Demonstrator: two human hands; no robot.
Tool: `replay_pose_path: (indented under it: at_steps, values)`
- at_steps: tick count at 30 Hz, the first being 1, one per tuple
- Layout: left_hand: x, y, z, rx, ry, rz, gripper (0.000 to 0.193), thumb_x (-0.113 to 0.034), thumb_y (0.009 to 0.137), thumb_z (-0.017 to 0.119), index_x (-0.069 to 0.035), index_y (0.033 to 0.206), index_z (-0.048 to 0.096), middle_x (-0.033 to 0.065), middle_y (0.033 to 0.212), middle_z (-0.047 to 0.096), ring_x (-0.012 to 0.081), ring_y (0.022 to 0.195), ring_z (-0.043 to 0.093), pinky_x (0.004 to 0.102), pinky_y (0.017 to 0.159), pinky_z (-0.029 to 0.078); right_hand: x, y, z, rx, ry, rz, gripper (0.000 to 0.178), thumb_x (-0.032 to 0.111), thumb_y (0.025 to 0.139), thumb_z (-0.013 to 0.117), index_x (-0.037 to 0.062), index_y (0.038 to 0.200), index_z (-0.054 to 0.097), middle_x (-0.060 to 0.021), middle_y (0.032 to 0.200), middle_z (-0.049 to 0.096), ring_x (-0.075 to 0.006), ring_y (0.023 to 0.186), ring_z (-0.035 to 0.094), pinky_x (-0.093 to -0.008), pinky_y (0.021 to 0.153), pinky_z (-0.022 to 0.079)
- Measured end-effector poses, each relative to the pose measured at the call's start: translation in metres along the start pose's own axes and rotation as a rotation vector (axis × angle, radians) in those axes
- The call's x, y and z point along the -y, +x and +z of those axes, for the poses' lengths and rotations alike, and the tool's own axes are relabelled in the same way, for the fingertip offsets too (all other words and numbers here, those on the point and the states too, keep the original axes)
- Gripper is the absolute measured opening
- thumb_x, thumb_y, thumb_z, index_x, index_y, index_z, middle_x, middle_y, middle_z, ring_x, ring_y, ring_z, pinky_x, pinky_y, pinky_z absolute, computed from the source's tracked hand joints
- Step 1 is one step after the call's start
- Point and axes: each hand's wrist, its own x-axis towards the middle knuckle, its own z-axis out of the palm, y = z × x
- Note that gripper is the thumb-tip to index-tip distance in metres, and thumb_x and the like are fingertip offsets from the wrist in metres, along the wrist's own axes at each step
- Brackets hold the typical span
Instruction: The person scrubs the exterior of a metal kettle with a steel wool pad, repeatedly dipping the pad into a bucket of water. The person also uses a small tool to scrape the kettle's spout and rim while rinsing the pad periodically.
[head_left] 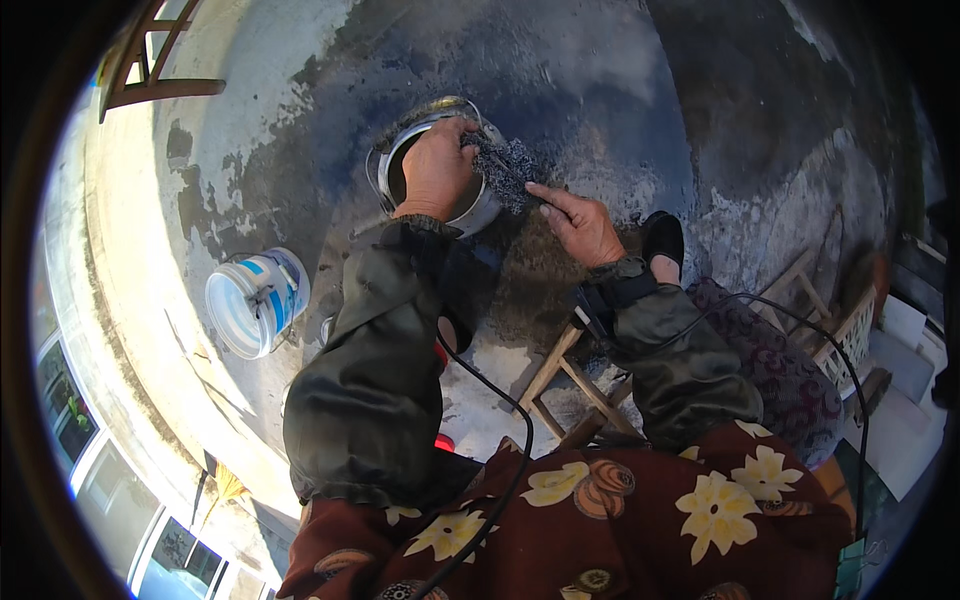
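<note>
Hands (437, 168) (580, 225) press coarse steel-wool wad (505, 168) against round metal pot (478, 205).

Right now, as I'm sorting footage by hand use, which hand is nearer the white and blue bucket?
Left. The left hand grips the metal pot, up-right of the bucket; the right hand is farther right.

An outdoor yard or paved work area beside a building, lit by strong sun. The ground is rough, stained concrete (600, 90), blackened around a metal pot (470, 205). Left of the pot lies a white and blue plastic bucket (255, 300); below it, what may be a wooden stool (570, 385).
</note>
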Motion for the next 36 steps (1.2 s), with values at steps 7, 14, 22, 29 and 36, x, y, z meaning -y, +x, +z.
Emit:
replay_pose_path:
  at_steps: [7,14,22,29,36]
  values:
    - [0.013,0.032,0.005,0.168,0.009,-0.157,0.02,-0.015,0.074,0.068,-0.014,0.093,0.064,0.0142,0.084,0.067,0.0328,0.086,0.063,0.042,0.073,0.048,-0.024,0.021,0.03,-0.196,-0.234,-0.207,0.035,0.013,0.088,0.058,0.021,0.122,0.06,-0.0097,0.087,0.064,-0.0301,0.077,0.062,-0.0392,0.068,0.051]
    - [0.02,-0.017,0.0,-0.206,-0.424,-0.206,0.04,-0.011,0.074,0.071,-0.004,0.112,0.06,0.0087,0.104,0.058,0.0156,0.078,0.06,0.0309,0.075,0.048,-0.028,0.02,0.05,-0.269,-0.516,-0.059,0.035,0.018,0.089,0.056,0.0279,0.122,0.059,-0.0103,0.084,0.062,-0.0348,0.075,0.061,-0.0456,0.064,0.05]
    - [0.042,-0.079,0.05,-0.646,-0.599,-1.116,0.085,-0.052,0.081,0.064,0.01,0.132,0.035,0.03,0.126,0.043,0.0398,0.116,0.046,0.0447,0.094,0.042,-0.02,0.022,0.058,-0.337,-0.573,-0.101,0.037,0.016,0.088,0.056,0.0258,0.124,0.058,-0.0123,0.08,0.059,-0.0366,0.073,0.059,-0.046,0.063,0.048]
    - [0.054,-0.057,0.07,-0.618,-0.09,-1.387,0.056,-0.046,0.089,0.053,-0.001,0.122,0.049,0.02,0.111,0.051,0.0385,0.098,0.056,0.049,0.079,0.046,-0.016,0.01,0.05,-0.285,-0.555,-0.116,0.037,0.011,0.089,0.055,0.0235,0.125,0.058,-0.0117,0.085,0.062,-0.0332,0.077,0.062,-0.0431,0.066,0.05]
    - [0.058,-0.054,0.078,-0.701,-0.013,-1.368,0.049,-0.044,0.088,0.057,-0.006,0.117,0.052,0.0166,0.107,0.052,0.0356,0.094,0.057,0.0465,0.073,0.048,-0.02,-0.022,0.045,-0.3,-0.306,-0.227,0.045,0.007,0.087,0.057,0.0239,0.129,0.054,-0.0134,0.094,0.062,-0.0354,0.079,0.061,-0.0411,0.067,0.05]
